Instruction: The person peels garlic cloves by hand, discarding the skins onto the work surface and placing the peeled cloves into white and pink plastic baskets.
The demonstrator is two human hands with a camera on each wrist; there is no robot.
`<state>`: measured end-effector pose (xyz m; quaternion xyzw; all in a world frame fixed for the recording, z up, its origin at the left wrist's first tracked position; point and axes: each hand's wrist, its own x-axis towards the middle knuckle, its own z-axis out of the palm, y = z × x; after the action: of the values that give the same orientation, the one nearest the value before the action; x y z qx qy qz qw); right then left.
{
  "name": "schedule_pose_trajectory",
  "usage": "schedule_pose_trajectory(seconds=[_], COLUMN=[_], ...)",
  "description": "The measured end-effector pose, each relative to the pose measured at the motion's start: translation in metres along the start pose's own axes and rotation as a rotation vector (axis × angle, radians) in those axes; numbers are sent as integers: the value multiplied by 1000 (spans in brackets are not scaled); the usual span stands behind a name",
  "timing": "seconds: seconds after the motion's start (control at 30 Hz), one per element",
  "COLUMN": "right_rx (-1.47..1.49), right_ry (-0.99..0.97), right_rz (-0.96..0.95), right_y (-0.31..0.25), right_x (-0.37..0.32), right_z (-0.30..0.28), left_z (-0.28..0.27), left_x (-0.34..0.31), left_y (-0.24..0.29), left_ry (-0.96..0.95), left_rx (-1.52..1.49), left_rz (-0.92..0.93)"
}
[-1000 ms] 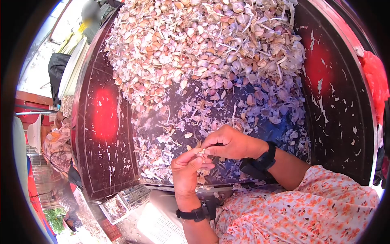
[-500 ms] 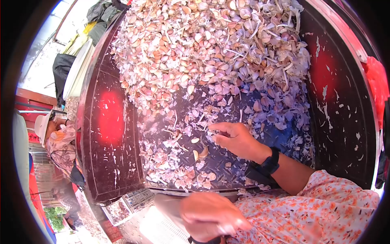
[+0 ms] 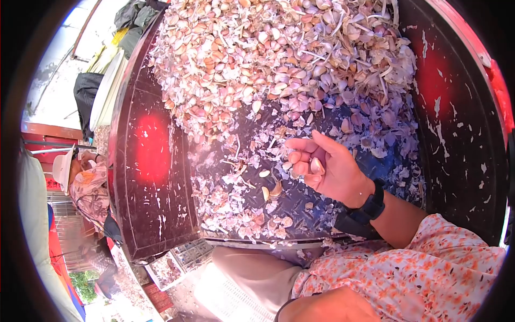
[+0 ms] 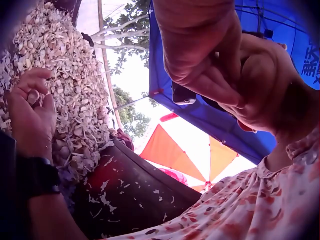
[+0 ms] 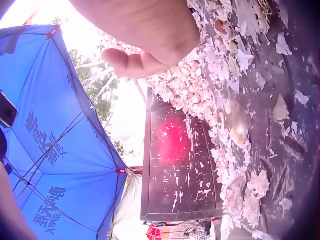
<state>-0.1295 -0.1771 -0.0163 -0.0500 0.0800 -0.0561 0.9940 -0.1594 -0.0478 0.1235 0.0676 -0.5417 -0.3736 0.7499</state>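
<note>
My right hand (image 3: 340,169) is palm up above the dark tray floor, its fingers curled round a garlic clove (image 3: 317,166) in the palm. The left wrist view shows this hand (image 4: 35,117) beside the garlic heap (image 4: 75,95); in the right wrist view only part of the hand (image 5: 150,30) shows. My left hand (image 3: 330,308) is at the bottom edge, away from the garlic. In the left wrist view the left hand (image 4: 200,47) is raised at the face with fingers bent; whether it holds anything is hidden. Loose cloves (image 3: 265,194) lie among skins left of my right hand.
A large heap of cloves and skins (image 3: 230,70) fills the far part, between dark side walls (image 3: 153,204) (image 3: 456,123). A white perforated crate (image 3: 236,295) stands below the near edge. Another person in a pale hat (image 3: 63,169) is at the left.
Both hands were together over the tray a second ago. The left has since withdrawn toward the body and up; the right has turned palm up, showing a clove.
</note>
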Motion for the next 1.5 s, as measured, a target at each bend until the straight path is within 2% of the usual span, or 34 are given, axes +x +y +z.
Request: schedule_pose_trajectory(seconds=[0.17, 0.23, 0.27, 0.33, 0.4, 0.47, 0.53, 0.57, 0.6, 0.67, 0.7, 0.73, 0.77, 0.8, 0.87, 0.93, 1.0, 1.07, 1.1, 1.17, 1.2, 1.27, 1.3, 1.37, 1.4, 1.47, 1.5], right_rx=[51, 43, 34, 20, -24, -41, -11, 17, 46, 116, 135, 151, 84, 86, -68, -67, -71, -86, -110, -201, -200, -593, -596, -799, -807, -974, -1070], right_ry=[-122, -176, -174, -157, -109, -49, -43, 5, 52, 46, 15, -18, 56, 57, 67, 76, 109, 178, 227, 295, 292, 315, 305, 191, 181, 34, -27], right_rz=[37, 61, 50, 61, 57, 3, -34, -61, -86, -123, -214, -304, -422, -432, -717, -747, -850, -888, -833, -721, -718, -564, -557, -401, -393, -349, -433], right_y=[-3, -3, -3, -3, -4, -3, -9, -12, -16, -33, -42, -51, -58, -65, -79, -92, -100, -98, -95, -86, -79, -62, -54, -37, -31, -19, -11], right_x=[-3, -5, -5, -5, -6, -5, -8, -5, -5, -6, -9, -11, -16, -19, -26, -34, -39, -38, -36, -30, -27, -20, -18, -15, -13, -10, -2], right_z=[0, 1, 2, 2, 3, 7, 11, 3, -1, -3, -4, -3, 8, 9, 8, 4, -1, 4, 6, 7, 8, 11, 13, 18, 19, 12, -4], left_z=[-3, -22, -31, -47, -52, -81, -91, -105, -110, -116, -123, -129, -134, -139, -152, -161, -165, -163, -164, -165, -161, -148, -143, -135, -133, -131, -131], left_x=[-5, -1, 1, 5, -1, 2, 16, 3, 4, 10, 8, 10, 13, 13, 1, -2, -5, -1, -2, -11, -13, -15, -16, -21, -25, -32, -37], left_y=[-5, 8, 22, 42, 23, 9, 4, 2, 0, -7, -16, -27, -41, -56, -91, -121, -129, -125, -116, -90, -79, -56, -46, -27, -21, -11, -7], left_ry=[65, -5, -14, 135, 575, 546, 392, 378, 368, 498, 414, 407, 122, -177, -302, -347, -393, -455, -456, -89, -88, 742, 751, 1039, 1049, 1210, 1263], left_rx=[32, 131, 121, 557, 1036, 1281, 1518, 1712, 1702, 1618, 1614, 1612, 1733, 1833, 1867, 1918, 1969, 1949, 1950, 1779, 1782, 1090, 1097, 822, 824, 762, 730], left_rz=[66, -114, -109, -709, -767, -787, -713, -560, -558, -780, -918, -914, -918, -910, -708, -675, -643, -984, -984, -880, -882, -919, -912, -782, -769, -709, -684])
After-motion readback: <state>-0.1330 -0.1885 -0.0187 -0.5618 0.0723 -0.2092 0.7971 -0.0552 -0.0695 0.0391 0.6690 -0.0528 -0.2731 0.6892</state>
